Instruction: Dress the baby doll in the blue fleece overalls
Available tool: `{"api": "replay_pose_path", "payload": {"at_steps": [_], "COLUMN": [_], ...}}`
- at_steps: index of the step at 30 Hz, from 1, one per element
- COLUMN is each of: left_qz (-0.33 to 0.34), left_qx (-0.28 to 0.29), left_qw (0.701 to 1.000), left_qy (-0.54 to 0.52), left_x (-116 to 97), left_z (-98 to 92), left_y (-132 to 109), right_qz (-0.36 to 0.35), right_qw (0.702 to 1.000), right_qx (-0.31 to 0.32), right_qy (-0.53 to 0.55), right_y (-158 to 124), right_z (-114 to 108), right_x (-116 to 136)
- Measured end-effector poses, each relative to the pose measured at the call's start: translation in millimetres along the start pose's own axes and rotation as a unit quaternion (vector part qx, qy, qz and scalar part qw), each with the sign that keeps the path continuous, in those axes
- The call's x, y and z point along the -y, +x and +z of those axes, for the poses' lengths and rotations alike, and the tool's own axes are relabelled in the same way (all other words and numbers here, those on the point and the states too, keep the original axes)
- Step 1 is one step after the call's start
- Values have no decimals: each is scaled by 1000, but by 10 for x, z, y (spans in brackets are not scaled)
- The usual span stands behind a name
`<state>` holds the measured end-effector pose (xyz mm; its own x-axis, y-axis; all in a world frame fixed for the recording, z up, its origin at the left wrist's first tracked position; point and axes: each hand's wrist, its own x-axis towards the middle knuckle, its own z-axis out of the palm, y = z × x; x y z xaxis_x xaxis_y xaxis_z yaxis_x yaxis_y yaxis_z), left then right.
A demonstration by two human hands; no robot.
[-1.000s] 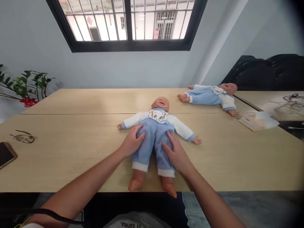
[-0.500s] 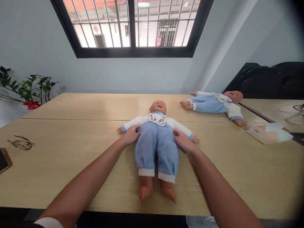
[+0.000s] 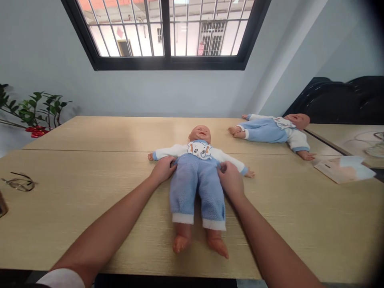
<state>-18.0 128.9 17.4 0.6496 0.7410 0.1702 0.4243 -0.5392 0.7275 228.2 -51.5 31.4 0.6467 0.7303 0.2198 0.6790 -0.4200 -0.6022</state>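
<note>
A baby doll (image 3: pixel 198 176) lies on its back in front of me, head toward the window and feet toward me. Its blue-and-white outfit carries an elephant-face bib (image 3: pixel 199 149) on the chest, and its arms stretch out to the sides. My left hand (image 3: pixel 163 169) is closed on the blue cloth at the doll's left-of-picture waist. On the opposite side, my right hand (image 3: pixel 231 176) pinches the outfit below the doll's arm. Fingertips of both hands are partly hidden against the cloth.
A second baby doll (image 3: pixel 267 129) in a like outfit lies at the back right of the wooden table (image 3: pixel 90 192). Near it is a flat printed packet (image 3: pixel 342 169). Eyeglasses (image 3: pixel 21 183) and a partly visible phone (image 3: pixel 2 206) are at left, with a potted plant (image 3: pixel 39 110) beyond.
The doll's lower legs sit slightly farther apart, and its arm at picture left has risen a little. My right hand has turned more upright while staying at the outfit. The view has shifted slightly.
</note>
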Motion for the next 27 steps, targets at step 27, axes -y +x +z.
{"api": "replay_pose_path", "payload": {"at_steps": [27], "left_qz": [68], "left_qx": [-34], "left_qw": [985], "left_qy": [154], "left_x": [655], "left_z": [-690], "left_y": [73], "right_qz": [-138], "right_qw": [959], "right_qx": [36], "right_qy": [-245], "right_y": [252], "right_z": [-316], "right_x": [-504]}}
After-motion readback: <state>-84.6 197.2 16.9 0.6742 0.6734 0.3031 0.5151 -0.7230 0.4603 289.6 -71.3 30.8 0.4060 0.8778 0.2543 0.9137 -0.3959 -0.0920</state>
